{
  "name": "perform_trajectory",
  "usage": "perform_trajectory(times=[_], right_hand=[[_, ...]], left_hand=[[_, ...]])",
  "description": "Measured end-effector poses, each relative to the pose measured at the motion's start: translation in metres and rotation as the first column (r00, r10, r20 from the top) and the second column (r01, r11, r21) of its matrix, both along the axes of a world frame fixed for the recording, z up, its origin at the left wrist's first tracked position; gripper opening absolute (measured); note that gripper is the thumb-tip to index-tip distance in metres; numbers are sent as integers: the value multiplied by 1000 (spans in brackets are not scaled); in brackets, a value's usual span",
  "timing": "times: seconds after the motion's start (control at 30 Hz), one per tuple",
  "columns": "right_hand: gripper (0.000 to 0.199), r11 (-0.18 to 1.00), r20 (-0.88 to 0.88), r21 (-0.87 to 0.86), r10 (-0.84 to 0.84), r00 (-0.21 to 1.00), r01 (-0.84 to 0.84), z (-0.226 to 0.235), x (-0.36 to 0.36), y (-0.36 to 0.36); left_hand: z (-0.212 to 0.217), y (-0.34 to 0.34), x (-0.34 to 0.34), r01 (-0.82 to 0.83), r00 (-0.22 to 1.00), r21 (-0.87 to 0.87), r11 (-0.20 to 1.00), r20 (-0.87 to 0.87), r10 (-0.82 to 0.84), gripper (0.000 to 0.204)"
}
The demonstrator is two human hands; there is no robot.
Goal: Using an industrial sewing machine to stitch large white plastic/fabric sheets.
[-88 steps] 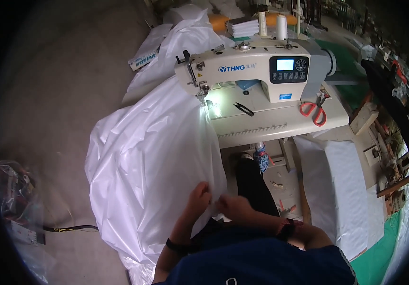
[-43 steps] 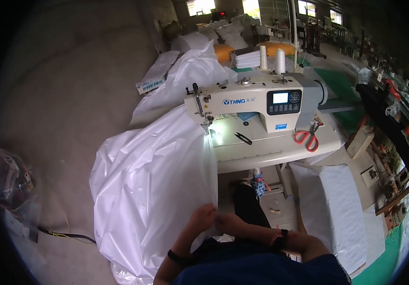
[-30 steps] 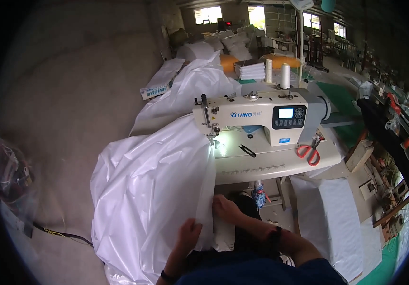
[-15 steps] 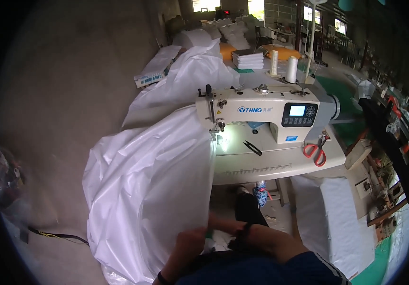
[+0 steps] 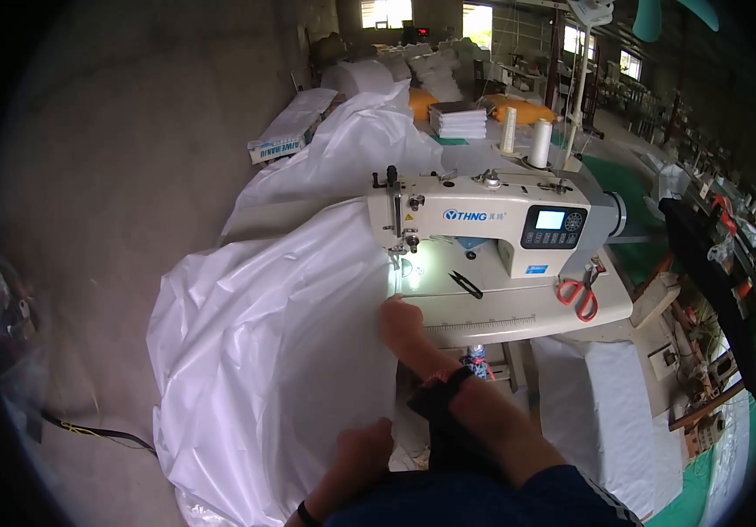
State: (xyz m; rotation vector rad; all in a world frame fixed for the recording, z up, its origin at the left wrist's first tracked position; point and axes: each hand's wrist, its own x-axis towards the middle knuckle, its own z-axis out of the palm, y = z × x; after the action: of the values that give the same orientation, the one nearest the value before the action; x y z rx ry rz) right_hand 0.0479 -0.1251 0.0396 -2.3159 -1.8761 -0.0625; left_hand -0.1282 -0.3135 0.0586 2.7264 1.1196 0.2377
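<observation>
A large white plastic-like sheet hangs in folds over the left end of the sewing machine's table. Its right edge runs from under the lit needle area down toward my lap. My right hand is closed on that edge, a little in front of the presser foot. Lower down, close to my body, my left hand is closed on the same edge, its fingertips partly hidden. On the machine bed lie black thread snips, and red-handled scissors rest farther right.
White thread cones stand behind the machine. A flat box and a stack of folded white pieces sit at the back. White material hangs below the table at right. A black cable crosses the floor at left.
My right hand has moved up and forward along the sheet's edge, from beside my left hand to near the presser foot. My left hand has shifted slightly, staying low by the edge.
</observation>
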Motion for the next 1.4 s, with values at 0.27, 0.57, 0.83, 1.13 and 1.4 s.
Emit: perform_trajectory(times=[0.27, 0.57, 0.83, 1.13, 1.4], right_hand=[[57, 995, -223, 92, 63, 973, -44, -18, -3, -61], [34, 996, -392, 81, 76, 917, -48, -4, 18, -47], [27, 962, -972, 212, 189, -138, -174, -105, -51, -98], [25, 975, -885, 175, 218, 411, -140, -117, 3, -96], [26, 992, -458, 129, 59, 887, 0, 10, 40, -31]], left_hand=[[-20, 39, 19, -127, 920, -138, 982, 353, 168, 14], [-25, 70, 39, -198, 857, -219, 955, 434, 278, 14], [28, 77, 42, -168, 928, -151, 974, 309, 208, 14], [2, 63, 51, -197, 948, -120, 973, 231, 220, 14], [0, 58, 57, -159, 874, -237, 958, 418, 249, 16]])
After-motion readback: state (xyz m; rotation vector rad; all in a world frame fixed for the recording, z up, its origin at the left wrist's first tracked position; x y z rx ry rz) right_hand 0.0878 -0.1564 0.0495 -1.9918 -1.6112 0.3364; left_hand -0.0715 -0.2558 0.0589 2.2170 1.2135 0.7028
